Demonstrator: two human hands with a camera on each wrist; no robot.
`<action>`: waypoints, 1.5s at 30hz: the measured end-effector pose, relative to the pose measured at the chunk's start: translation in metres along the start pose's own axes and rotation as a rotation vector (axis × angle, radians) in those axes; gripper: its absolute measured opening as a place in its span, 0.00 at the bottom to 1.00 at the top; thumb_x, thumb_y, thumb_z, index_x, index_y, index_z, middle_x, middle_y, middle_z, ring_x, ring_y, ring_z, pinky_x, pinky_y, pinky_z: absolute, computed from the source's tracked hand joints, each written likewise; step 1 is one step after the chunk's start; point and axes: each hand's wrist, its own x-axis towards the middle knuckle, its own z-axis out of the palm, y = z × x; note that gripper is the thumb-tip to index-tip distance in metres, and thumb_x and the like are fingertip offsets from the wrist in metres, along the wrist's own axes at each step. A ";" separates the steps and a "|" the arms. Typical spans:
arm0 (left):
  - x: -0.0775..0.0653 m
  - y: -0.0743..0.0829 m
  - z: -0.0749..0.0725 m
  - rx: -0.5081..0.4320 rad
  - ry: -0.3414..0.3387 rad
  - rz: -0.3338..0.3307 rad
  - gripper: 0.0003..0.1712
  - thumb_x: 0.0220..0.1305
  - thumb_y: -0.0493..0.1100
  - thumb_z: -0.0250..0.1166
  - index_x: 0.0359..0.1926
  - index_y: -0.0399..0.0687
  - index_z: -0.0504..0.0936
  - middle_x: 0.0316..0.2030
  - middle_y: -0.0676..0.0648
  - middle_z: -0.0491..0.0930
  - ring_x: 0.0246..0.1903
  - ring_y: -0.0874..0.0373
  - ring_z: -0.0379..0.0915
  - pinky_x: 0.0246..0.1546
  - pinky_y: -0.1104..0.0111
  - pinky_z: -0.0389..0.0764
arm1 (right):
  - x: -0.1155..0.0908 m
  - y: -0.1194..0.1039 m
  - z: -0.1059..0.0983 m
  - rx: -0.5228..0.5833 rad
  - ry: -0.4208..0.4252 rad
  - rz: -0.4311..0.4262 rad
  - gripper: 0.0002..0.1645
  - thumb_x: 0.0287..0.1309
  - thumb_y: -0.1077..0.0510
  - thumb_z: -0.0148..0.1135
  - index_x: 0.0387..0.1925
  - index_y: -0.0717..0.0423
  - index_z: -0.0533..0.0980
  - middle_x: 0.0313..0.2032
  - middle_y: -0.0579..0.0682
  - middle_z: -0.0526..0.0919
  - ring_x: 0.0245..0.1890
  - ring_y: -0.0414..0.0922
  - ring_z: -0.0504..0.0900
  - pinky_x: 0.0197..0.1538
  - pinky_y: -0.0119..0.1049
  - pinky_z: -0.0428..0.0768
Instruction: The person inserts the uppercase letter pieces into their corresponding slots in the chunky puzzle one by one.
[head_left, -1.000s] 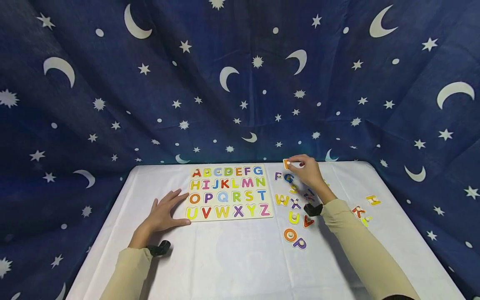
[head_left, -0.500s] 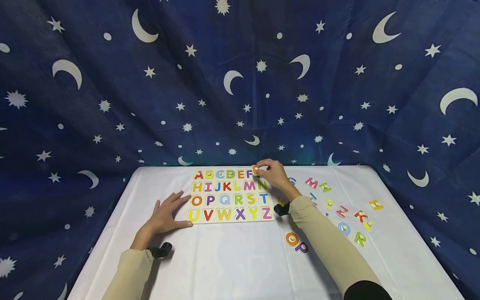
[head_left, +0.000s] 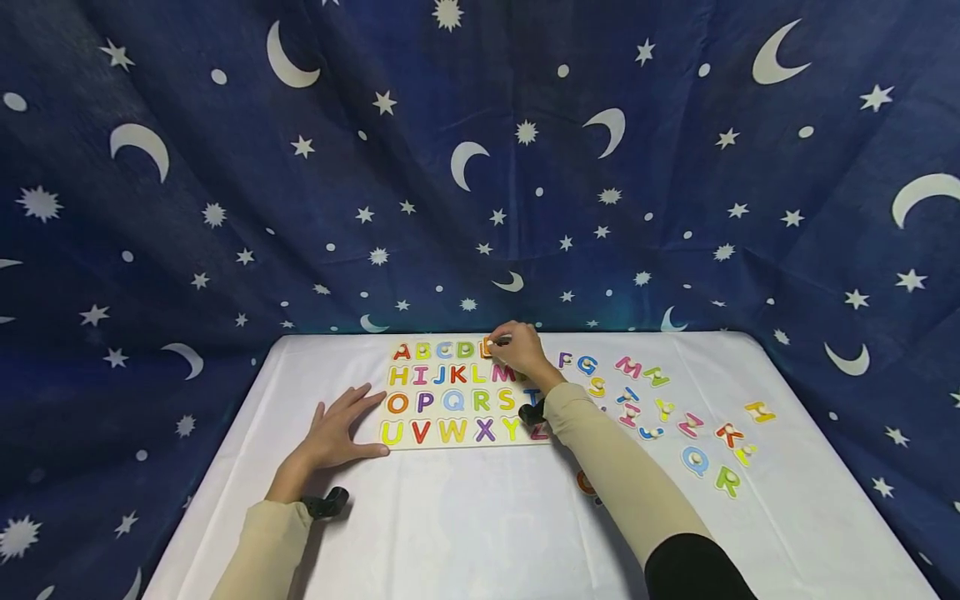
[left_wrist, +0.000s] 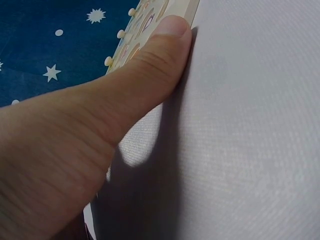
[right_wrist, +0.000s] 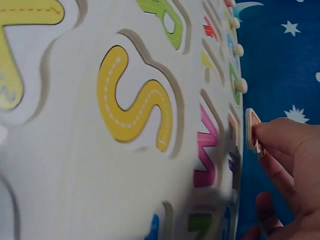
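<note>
I pinch an orange letter piece (right_wrist: 249,129) in my right hand (head_left: 520,350), grip closed firmly around it, over the board's (right_wrist: 100,175) top row beside the green D (head_left: 465,349). My left hand (head_left: 332,433) lies spread, thumb touching the board's edge. Loose letters (head_left: 695,461) dot the worktop (head_left: 480,525) rightward.

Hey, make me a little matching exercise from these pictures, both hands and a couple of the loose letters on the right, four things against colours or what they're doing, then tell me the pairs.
Column one
1. Left hand
2. Loose Q piece
3. Right hand
4. Loose R piece

Column two
A. Pinches an orange letter piece
B. Green
C. Rests at the left edge of the board
D. Light blue

Pairs: 1-C, 2-D, 3-A, 4-B
</note>
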 end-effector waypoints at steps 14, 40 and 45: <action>0.000 0.000 0.000 -0.006 -0.010 -0.006 0.59 0.43 0.68 0.81 0.75 0.55 0.70 0.77 0.37 0.58 0.77 0.33 0.46 0.71 0.28 0.34 | 0.001 -0.003 0.013 -0.066 -0.010 0.033 0.07 0.61 0.55 0.72 0.40 0.52 0.89 0.53 0.49 0.84 0.56 0.54 0.72 0.63 0.54 0.68; 0.000 0.001 0.000 -0.009 -0.010 0.003 0.59 0.43 0.69 0.80 0.75 0.55 0.69 0.77 0.36 0.58 0.77 0.32 0.46 0.71 0.27 0.34 | -0.002 0.001 0.013 -0.093 -0.027 0.016 0.12 0.63 0.52 0.72 0.46 0.51 0.88 0.55 0.49 0.83 0.56 0.53 0.71 0.63 0.53 0.67; 0.000 0.000 -0.001 -0.017 -0.013 0.003 0.59 0.43 0.68 0.81 0.75 0.55 0.69 0.77 0.36 0.58 0.77 0.32 0.45 0.71 0.28 0.33 | -0.007 0.001 -0.002 -0.096 -0.052 -0.021 0.15 0.64 0.54 0.70 0.51 0.51 0.86 0.57 0.52 0.82 0.58 0.55 0.72 0.69 0.54 0.64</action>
